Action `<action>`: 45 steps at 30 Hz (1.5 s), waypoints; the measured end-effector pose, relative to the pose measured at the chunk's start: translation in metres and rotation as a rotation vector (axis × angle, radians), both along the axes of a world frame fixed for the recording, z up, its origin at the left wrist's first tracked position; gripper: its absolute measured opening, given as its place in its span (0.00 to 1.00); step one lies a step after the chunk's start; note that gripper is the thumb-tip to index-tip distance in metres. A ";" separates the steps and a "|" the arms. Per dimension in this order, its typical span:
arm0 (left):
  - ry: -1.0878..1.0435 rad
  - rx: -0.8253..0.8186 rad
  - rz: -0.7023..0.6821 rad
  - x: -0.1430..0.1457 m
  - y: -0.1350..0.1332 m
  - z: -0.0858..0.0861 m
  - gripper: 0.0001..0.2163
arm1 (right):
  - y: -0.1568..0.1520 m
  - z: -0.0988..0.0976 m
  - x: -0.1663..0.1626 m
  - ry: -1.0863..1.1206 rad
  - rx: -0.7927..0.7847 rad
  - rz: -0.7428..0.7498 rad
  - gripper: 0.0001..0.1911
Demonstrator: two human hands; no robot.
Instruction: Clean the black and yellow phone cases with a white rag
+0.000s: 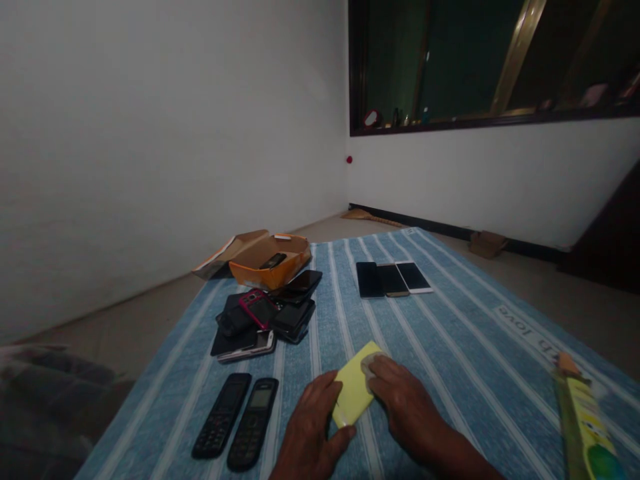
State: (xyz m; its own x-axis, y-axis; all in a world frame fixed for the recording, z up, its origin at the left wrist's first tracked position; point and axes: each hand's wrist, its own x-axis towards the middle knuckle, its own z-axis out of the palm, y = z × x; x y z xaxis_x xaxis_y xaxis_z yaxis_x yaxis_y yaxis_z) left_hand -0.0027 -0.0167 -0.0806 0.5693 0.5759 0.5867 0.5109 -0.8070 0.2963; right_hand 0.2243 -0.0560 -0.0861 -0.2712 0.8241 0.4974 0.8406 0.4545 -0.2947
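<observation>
A flat yellow rectangular object [353,387], about the size of a phone, lies tilted over the striped cloth at the near middle. My left hand [313,420] grips its left edge, with the thumb at the lower corner. Pinched in the fingers of my right hand [405,403] is a pale, soft-looking wad [371,368], pressed against the yellow surface; whether it is cloth or tissue I cannot tell. Left of my left hand, two dark keypad phones [253,423] lie side by side. The undersides of both hands are hidden.
Beyond the keypad phones sits a pile of several phones [260,320], one with a pink frame. Behind it stands an open orange cardboard box [260,275] with a phone inside. Three smartphones [395,279] lie in a row farther back. A yellow package [587,420] lies at the right edge.
</observation>
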 end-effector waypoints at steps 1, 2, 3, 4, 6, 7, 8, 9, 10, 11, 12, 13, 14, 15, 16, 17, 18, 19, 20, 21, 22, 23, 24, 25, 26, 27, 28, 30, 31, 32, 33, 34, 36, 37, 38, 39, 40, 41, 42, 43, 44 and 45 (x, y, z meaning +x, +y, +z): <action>-0.001 -0.004 -0.003 0.000 0.000 0.000 0.24 | 0.001 -0.001 0.002 0.003 0.009 -0.013 0.24; -0.002 -0.005 -0.006 0.000 0.001 -0.001 0.24 | 0.003 -0.002 0.003 0.003 0.016 -0.027 0.24; -0.003 -0.004 -0.005 -0.001 0.002 -0.001 0.24 | 0.004 -0.002 0.004 0.003 0.020 -0.043 0.25; -0.004 0.001 -0.002 -0.001 0.002 -0.001 0.24 | 0.005 -0.003 0.005 0.001 0.025 -0.058 0.25; -0.006 0.016 -0.002 -0.001 0.003 -0.001 0.24 | 0.006 -0.003 0.006 -0.007 0.040 -0.079 0.24; -0.007 0.020 -0.002 -0.001 0.003 -0.001 0.23 | 0.006 -0.004 0.006 -0.009 0.054 -0.084 0.24; -0.008 0.024 -0.004 -0.001 0.003 0.000 0.23 | 0.006 -0.004 0.006 -0.009 0.070 -0.084 0.23; -0.011 0.024 -0.003 -0.001 0.003 0.000 0.23 | 0.005 -0.004 0.005 -0.005 0.087 -0.079 0.23; -0.011 0.021 -0.002 -0.001 0.003 0.000 0.23 | 0.005 -0.004 0.003 -0.001 0.100 -0.067 0.22; -0.011 0.017 0.000 -0.001 0.003 0.000 0.23 | 0.004 -0.004 0.001 0.005 0.109 -0.050 0.22; -0.009 0.012 0.000 -0.001 0.003 -0.001 0.23 | 0.003 -0.004 -0.002 0.012 0.110 -0.030 0.21; -0.006 0.008 -0.001 -0.001 0.003 -0.001 0.24 | 0.003 -0.003 -0.004 0.018 0.106 -0.007 0.21; -0.001 0.005 -0.004 -0.001 0.003 -0.001 0.24 | 0.002 -0.002 -0.007 0.022 0.102 0.018 0.19; 0.004 0.002 -0.006 -0.001 0.004 -0.001 0.24 | 0.001 -0.002 -0.010 0.023 0.098 0.041 0.18; 0.009 0.002 -0.008 -0.001 0.004 -0.001 0.24 | 0.001 -0.002 -0.013 0.021 0.101 0.065 0.16; 0.012 0.004 -0.007 -0.002 0.004 -0.002 0.24 | 0.000 -0.001 -0.016 0.017 0.112 0.089 0.14; 0.016 0.006 -0.006 -0.002 0.004 -0.002 0.24 | -0.001 -0.001 -0.018 0.009 0.127 0.110 0.13; 0.019 0.013 -0.005 -0.002 0.005 -0.003 0.24 | -0.001 -0.001 -0.020 0.001 0.143 0.125 0.13; 0.020 0.020 -0.003 -0.002 0.005 -0.004 0.24 | -0.001 0.000 -0.021 -0.005 0.152 0.132 0.13; 0.021 0.028 -0.001 -0.002 0.005 -0.005 0.24 | -0.002 0.001 -0.021 -0.009 0.152 0.134 0.13; 0.024 0.034 0.001 -0.002 0.005 -0.005 0.24 | -0.002 0.002 -0.020 -0.008 0.141 0.129 0.13; 0.027 0.038 0.006 -0.002 0.005 -0.006 0.25 | -0.002 0.003 -0.019 -0.004 0.121 0.119 0.13; 0.031 0.040 0.010 -0.002 0.005 -0.006 0.25 | -0.002 0.004 -0.017 0.000 0.100 0.107 0.14; 0.035 0.039 0.011 -0.002 0.005 -0.006 0.25 | -0.001 0.005 -0.014 0.003 0.088 0.091 0.15; 0.039 0.038 0.011 -0.002 0.005 -0.006 0.25 | -0.001 0.005 -0.012 0.005 0.082 0.070 0.17; 0.040 0.039 0.012 -0.002 0.005 -0.006 0.25 | 0.001 0.005 -0.009 0.006 0.084 0.048 0.18; 0.038 0.042 0.013 -0.002 0.005 -0.005 0.25 | 0.002 0.005 -0.006 0.009 0.093 0.023 0.19; 0.027 0.049 0.008 -0.002 0.004 -0.004 0.24 | 0.004 0.003 -0.001 0.019 0.120 -0.015 0.19; 0.020 0.051 0.005 -0.002 0.004 -0.004 0.24 | 0.005 0.002 0.001 0.022 0.128 -0.023 0.19; 0.013 0.052 0.001 -0.002 0.004 -0.004 0.24 | 0.006 0.001 0.002 0.024 0.131 -0.023 0.19; 0.007 0.050 -0.003 -0.002 0.004 -0.004 0.24 | 0.006 0.001 0.003 0.024 0.135 -0.018 0.19; 0.004 0.045 -0.005 -0.002 0.004 -0.004 0.24 | 0.006 0.002 0.003 0.023 0.135 -0.010 0.19; 0.009 0.026 -0.003 -0.001 0.003 -0.004 0.24 | 0.005 0.004 0.001 0.026 0.128 0.011 0.19; 0.010 0.018 -0.001 -0.001 0.003 -0.003 0.24 | 0.004 0.005 0.000 0.029 0.120 0.021 0.19; 0.010 0.012 0.000 -0.001 0.003 -0.003 0.24 | 0.002 0.006 -0.003 0.032 0.108 0.031 0.19; 0.007 0.008 -0.002 -0.001 0.003 -0.002 0.24 | 0.001 0.007 -0.005 0.034 0.093 0.043 0.18; 0.001 0.005 -0.006 -0.001 0.003 -0.001 0.24 | 0.000 0.007 -0.008 0.034 0.079 0.058 0.16; -0.007 0.004 -0.011 -0.001 0.003 0.000 0.24 | -0.001 0.007 -0.011 0.033 0.070 0.073 0.14; -0.013 0.001 -0.015 0.000 0.003 0.001 0.24 | -0.002 0.007 -0.014 0.028 0.068 0.088 0.12; -0.014 -0.004 -0.017 0.000 0.003 0.002 0.24 | -0.003 0.007 -0.017 0.021 0.072 0.101 0.10; -0.011 -0.008 -0.015 0.000 0.003 0.003 0.24 | -0.003 0.006 -0.019 0.015 0.081 0.112 0.09; -0.006 -0.010 -0.009 0.000 0.003 0.003 0.24 | -0.004 0.006 -0.021 0.010 0.092 0.123 0.09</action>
State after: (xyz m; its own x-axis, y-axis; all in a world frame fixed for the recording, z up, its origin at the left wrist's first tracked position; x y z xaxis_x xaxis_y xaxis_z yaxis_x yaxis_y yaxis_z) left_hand -0.0026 -0.0138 -0.0772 0.5709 0.5766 0.5845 0.5017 -0.8085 0.3075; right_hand 0.2035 -0.0597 -0.0802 -0.3616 0.7358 0.5725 0.7743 0.5791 -0.2552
